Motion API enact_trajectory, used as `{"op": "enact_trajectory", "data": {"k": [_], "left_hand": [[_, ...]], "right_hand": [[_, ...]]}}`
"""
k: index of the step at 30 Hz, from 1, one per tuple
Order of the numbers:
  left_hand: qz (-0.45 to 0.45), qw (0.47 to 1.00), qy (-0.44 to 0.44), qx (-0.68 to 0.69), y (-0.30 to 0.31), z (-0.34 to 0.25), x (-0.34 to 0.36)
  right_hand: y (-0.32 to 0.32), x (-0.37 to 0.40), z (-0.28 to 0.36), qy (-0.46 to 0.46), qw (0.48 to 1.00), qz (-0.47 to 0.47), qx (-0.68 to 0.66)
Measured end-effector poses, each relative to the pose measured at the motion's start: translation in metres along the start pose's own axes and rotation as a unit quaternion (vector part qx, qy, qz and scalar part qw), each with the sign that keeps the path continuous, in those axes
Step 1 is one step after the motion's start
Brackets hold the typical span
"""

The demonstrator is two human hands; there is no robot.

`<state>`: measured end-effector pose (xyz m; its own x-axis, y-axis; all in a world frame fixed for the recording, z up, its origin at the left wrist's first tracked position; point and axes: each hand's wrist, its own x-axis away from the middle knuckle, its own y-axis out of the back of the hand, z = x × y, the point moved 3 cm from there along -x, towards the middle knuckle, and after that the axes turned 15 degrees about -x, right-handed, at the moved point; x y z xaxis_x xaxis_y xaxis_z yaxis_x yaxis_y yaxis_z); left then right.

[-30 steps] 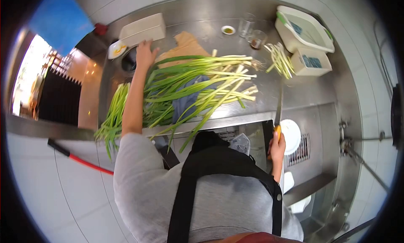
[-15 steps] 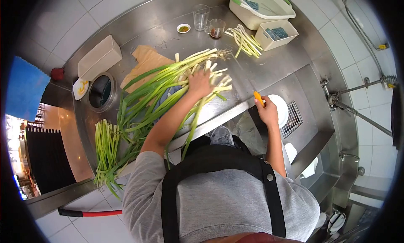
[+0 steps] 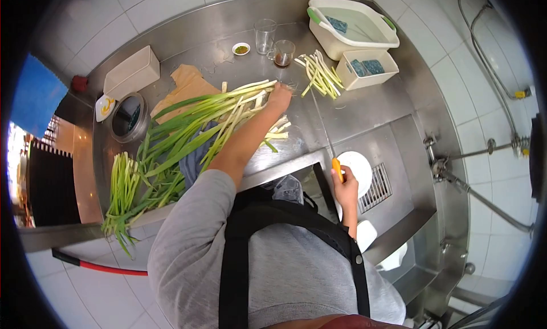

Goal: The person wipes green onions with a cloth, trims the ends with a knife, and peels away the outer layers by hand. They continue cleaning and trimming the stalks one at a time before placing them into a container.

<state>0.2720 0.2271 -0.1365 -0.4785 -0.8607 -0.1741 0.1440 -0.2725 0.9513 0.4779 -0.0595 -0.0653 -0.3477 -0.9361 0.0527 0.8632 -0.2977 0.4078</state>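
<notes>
A large heap of spring onions (image 3: 196, 112) lies across the steel counter, green leaves to the left and white stems to the right. My left hand (image 3: 279, 98) has its fingers closed at the root end of the upper stems; the fingertips are partly hidden. In my right hand (image 3: 346, 189) is a knife (image 3: 337, 168), gripped by its orange handle, with the thin blade pointing away from me. This hand is beside a white plate (image 3: 358, 172). Another bunch of spring onions (image 3: 122, 183) rests at the counter's left front edge. Trimmed white stems (image 3: 320, 75) lie at the back.
At the back stand a white tub (image 3: 353, 27) of water, a smaller bin (image 3: 367, 69) with blue pads, a glass (image 3: 265, 37), a glass mug (image 3: 283, 54) and a sauce dish (image 3: 241, 49). A beige container (image 3: 132, 73) and a round pot (image 3: 128, 118) are left. A drain grate (image 3: 376, 189) lies right.
My left hand has moved from the middle of the stems up to their root ends and closed there. The knife stays in my right hand. The camera view has shifted somewhat.
</notes>
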Motion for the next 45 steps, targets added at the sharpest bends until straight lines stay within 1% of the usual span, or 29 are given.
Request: {"op": "enact_trajectory", "data": {"k": [1, 3, 7, 8, 10, 14, 17, 18, 20, 21, 22, 23, 24, 27, 28, 29, 30, 31, 32, 34, 35, 36, 37, 38, 39, 41, 42, 44, 45], "left_hand": [[-0.001, 1.0, 0.011, 0.0, -0.008, -0.003, -0.003], [-0.044, 0.987, 0.054, 0.142, -0.018, -0.004, -0.002], [-0.083, 0.975, 0.076, 0.192, 0.036, 0.003, 0.031], [-0.132, 0.96, 0.091, 0.23, 0.054, 0.009, 0.045], [-0.203, 0.933, 0.112, 0.274, 0.09, 0.021, 0.08], [-0.183, 0.917, 0.189, 0.3, 0.105, 0.061, 0.149], [-0.214, 0.889, 0.262, 0.309, 0.113, 0.102, 0.211], [-0.212, 0.888, 0.277, 0.3, 0.118, 0.116, 0.232], [-0.194, 0.866, 0.381, 0.259, 0.126, 0.15, 0.274], [-0.192, 0.865, 0.392, 0.248, 0.127, 0.165, 0.294], [-0.216, 0.861, 0.411, 0.207, 0.129, 0.182, 0.312], [-0.241, 0.856, 0.425, 0.168, 0.131, 0.199, 0.328], [-0.249, 0.855, 0.433, 0.135, 0.133, 0.219, 0.342], [-0.315, 0.853, 0.414, 0.035, 0.141, 0.286, 0.36], [-0.313, 0.857, 0.408, -0.026, 0.137, 0.315, 0.363], [-0.283, 0.855, 0.434, -0.014, 0.13, 0.343, 0.364], [-0.196, 0.856, 0.478, -0.01, 0.125, 0.364, 0.361], [-0.106, 0.847, 0.499, -0.149, 0.12, 0.375, 0.355], [-0.127, 0.839, 0.497, -0.181, 0.114, 0.379, 0.347], [-0.156, 0.834, 0.487, -0.206, 0.136, 0.359, 0.313], [-0.117, 0.896, 0.426, -0.049, 0.143, 0.338, 0.297], [-0.07, 0.928, 0.35, 0.109, 0.152, 0.307, 0.285], [0.017, 0.922, 0.333, 0.197, 0.163, 0.268, 0.279], [0.182, 0.932, 0.295, 0.106, 0.171, 0.232, 0.277], [0.27, 0.921, 0.252, 0.126, 0.142, 0.209, 0.292], [0.246, 0.935, 0.25, 0.046, 0.123, 0.164, 0.327], [0.245, 0.937, 0.245, 0.048, 0.101, 0.16, 0.338], [0.194, 0.945, 0.23, 0.13, 0.07, 0.163, 0.358], [0.172, 0.938, 0.259, 0.157, 0.086, 0.169, 0.358]], "right_hand": [[0.003, -0.001, -0.002, 0.006, 1.0, 0.004, -0.021], [0.013, -0.01, -0.005, 0.021, 1.0, 0.015, -0.008], [0.023, -0.041, -0.001, 0.026, 0.992, 0.026, 0.122], [0.02, -0.054, 0.001, 0.044, 0.987, 0.028, 0.153], [0.005, -0.083, 0.004, 0.083, 0.979, 0.032, 0.184], [-0.045, -0.14, 0.002, 0.169, 0.966, 0.049, 0.188], [-0.085, -0.171, -0.013, 0.175, 0.956, 0.083, 0.221], [-0.093, -0.17, -0.008, 0.142, 0.958, 0.098, 0.229], [-0.104, -0.173, -0.01, 0.174, 0.945, 0.103, 0.256], [-0.108, -0.171, -0.012, 0.198, 0.932, 0.092, 0.288], [-0.111, -0.166, -0.011, 0.204, 0.932, 0.104, 0.282], [-0.109, -0.161, -0.008, 0.213, 0.936, 0.074, 0.271], [-0.109, -0.156, -0.003, 0.219, 0.94, 0.041, 0.259], [-0.11, -0.142, 0.004, 0.248, 0.945, 0.032, 0.209], [-0.111, -0.134, 0.009, 0.255, 0.947, 0.028, 0.195], [-0.113, -0.126, 0.015, 0.248, 0.948, 0.024, 0.198], [-0.114, -0.117, 0.022, 0.258, 0.948, 0.03, 0.183], [-0.114, -0.108, 0.027, 0.268, 0.948, 0.035, 0.168], [-0.111, -0.099, 0.032, 0.264, 0.949, 0.026, 0.172], [-0.11, -0.082, 0.041, 0.27, 0.954, 0.025, 0.127], [-0.109, -0.075, 0.04, 0.265, 0.955, 0.016, 0.131], [-0.107, -0.068, 0.039, 0.273, 0.954, 0.017, 0.123], [-0.105, -0.061, 0.038, 0.282, 0.952, 0.019, 0.116], [-0.105, -0.055, 0.034, 0.279, 0.955, 0.023, 0.095], [-0.103, -0.048, 0.035, 0.274, 0.956, 0.016, 0.102], [-0.103, -0.035, 0.036, 0.237, 0.968, 0.055, 0.057], [-0.104, -0.033, 0.031, 0.234, 0.968, 0.063, 0.059], [-0.109, -0.029, 0.033, 0.235, 0.968, 0.071, 0.05], [-0.114, -0.026, 0.036, 0.24, 0.967, 0.081, 0.039]]}}
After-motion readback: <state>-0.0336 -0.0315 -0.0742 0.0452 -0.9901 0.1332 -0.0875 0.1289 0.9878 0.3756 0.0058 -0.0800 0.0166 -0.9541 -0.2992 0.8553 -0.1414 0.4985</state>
